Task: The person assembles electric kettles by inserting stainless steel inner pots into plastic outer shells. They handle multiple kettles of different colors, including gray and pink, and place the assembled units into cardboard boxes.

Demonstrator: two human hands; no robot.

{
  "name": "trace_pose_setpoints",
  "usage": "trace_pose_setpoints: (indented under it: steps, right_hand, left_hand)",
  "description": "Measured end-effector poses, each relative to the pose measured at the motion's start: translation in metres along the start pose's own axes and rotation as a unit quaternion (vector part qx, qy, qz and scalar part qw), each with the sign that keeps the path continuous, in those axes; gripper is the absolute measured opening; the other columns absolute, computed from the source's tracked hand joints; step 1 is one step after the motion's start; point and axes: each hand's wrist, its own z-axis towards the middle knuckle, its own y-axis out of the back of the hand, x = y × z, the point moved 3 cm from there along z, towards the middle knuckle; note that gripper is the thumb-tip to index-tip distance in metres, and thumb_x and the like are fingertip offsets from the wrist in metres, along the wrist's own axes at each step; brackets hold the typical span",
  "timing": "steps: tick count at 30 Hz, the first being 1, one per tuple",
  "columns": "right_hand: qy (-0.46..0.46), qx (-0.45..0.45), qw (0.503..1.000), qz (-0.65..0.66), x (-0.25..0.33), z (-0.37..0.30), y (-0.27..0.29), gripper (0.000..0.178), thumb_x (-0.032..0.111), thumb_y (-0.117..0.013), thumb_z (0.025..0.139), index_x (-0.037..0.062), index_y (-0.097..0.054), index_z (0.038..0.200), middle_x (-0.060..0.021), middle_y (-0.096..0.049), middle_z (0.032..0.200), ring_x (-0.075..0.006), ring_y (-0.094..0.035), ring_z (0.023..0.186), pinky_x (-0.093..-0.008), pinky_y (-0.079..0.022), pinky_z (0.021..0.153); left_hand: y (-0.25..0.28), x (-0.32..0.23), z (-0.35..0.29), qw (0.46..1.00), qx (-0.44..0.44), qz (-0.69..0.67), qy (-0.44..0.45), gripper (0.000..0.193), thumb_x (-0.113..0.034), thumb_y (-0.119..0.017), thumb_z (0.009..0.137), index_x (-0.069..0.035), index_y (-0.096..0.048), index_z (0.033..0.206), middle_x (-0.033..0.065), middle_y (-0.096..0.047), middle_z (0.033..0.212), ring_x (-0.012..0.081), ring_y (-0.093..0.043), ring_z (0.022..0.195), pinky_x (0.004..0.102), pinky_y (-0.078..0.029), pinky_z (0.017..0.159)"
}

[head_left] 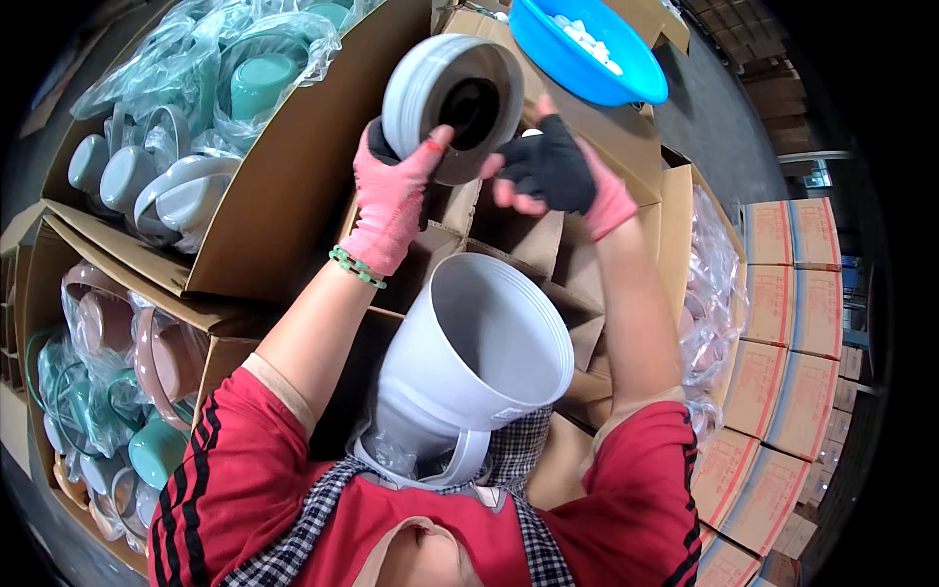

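Observation:
My left hand (396, 196), in a pink glove with black on it, is closed around the rim of a round grey-white lid (403, 103). The lid is tilted, showing a dark round centre. To its right, my right hand (553, 171) is slightly blurred, with its thumb up and apart and its fingers loosely curled; nothing shows in the palm. A small white piece (531, 132) is just beside it, and whether they touch I cannot tell. Below, a large pale grey bucket (416, 362) with a handle leans close to my body, its mouth open.
A blue basin (548, 61) with small white pieces (587, 41) stands at the far side. Beneath my hands is a carton with cardboard dividers (523, 240). Cartons on the left hold bagged green, grey and pink buckets (264, 83). Stacked cartons (768, 303) stand at the right.

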Motion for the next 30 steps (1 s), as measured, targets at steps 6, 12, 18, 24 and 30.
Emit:
trace_pose_setpoints:
  steps: [6, 12, 18, 24, 30]
  right_hand:
    - [0.160, -0.610, 0.649, -0.425, -0.015, 0.024, 0.158, 0.063, 0.047, -0.046, 0.081, -0.0036, -0.043, 0.118, -0.0258, -0.053, 0.105, -0.0384, -0.047, 0.105, -0.0434, -0.037, 0.091]
    - [-0.045, -0.481, 0.672, -0.561, -0.056, 0.078, 0.178, 0.070, 0.041, -0.063, 0.070, 0.0057, -0.036, 0.124, -0.0213, -0.050, 0.114, -0.0336, -0.046, 0.109, -0.0393, -0.039, 0.092]
    - [-0.051, -0.470, 0.682, -0.557, -0.044, 0.068, 0.154, 0.057, 0.034, -0.071, 0.062, 0.0044, -0.050, 0.106, -0.0168, -0.056, 0.107, -0.0307, -0.054, 0.099, -0.0370, -0.044, 0.085]
    - [0.057, -0.552, 0.670, -0.493, -0.006, 0.008, 0.124, 0.051, 0.033, -0.070, 0.062, 0.0028, -0.055, 0.101, -0.0187, -0.059, 0.100, -0.0317, -0.056, 0.095, -0.0375, -0.044, 0.081]
    - [0.188, -0.577, 0.626, -0.490, 0.058, -0.137, 0.049, 0.044, 0.025, -0.069, 0.065, 0.0002, -0.056, 0.099, -0.0133, -0.061, 0.089, -0.0206, -0.059, 0.080, -0.0302, -0.046, 0.068]
  left_hand:
    - [0.008, 0.028, 0.012, 0.981, -0.083, -0.135, 0.114, 0.033, -0.022, -0.065, 0.078, -0.003, -0.054, 0.103, 0.0014, -0.057, 0.092, 0.0109, -0.053, 0.080, 0.0255, -0.043, 0.075]
    - [0.007, 0.044, 0.015, 0.971, -0.085, -0.186, 0.125, 0.031, -0.025, -0.071, 0.072, -0.005, -0.057, 0.092, -0.0002, -0.057, 0.082, 0.0098, -0.051, 0.071, 0.0252, -0.041, 0.067]
    - [0.009, 0.033, 0.014, 0.971, -0.065, -0.190, 0.129, 0.029, -0.020, -0.060, 0.082, -0.003, -0.053, 0.104, 0.0021, -0.056, 0.095, 0.0116, -0.053, 0.083, 0.0275, -0.044, 0.074]
    - [0.018, 0.046, 0.020, 0.962, -0.074, -0.232, 0.126, 0.026, -0.020, -0.059, 0.082, -0.005, -0.054, 0.103, 0.0029, -0.058, 0.093, 0.0134, -0.055, 0.086, 0.0298, -0.045, 0.077]
    - [0.005, 0.024, 0.012, 0.905, -0.012, -0.386, 0.178, 0.028, -0.019, -0.045, 0.084, -0.008, -0.049, 0.109, 0.0082, -0.055, 0.108, 0.0241, -0.053, 0.100, 0.0415, -0.040, 0.091]
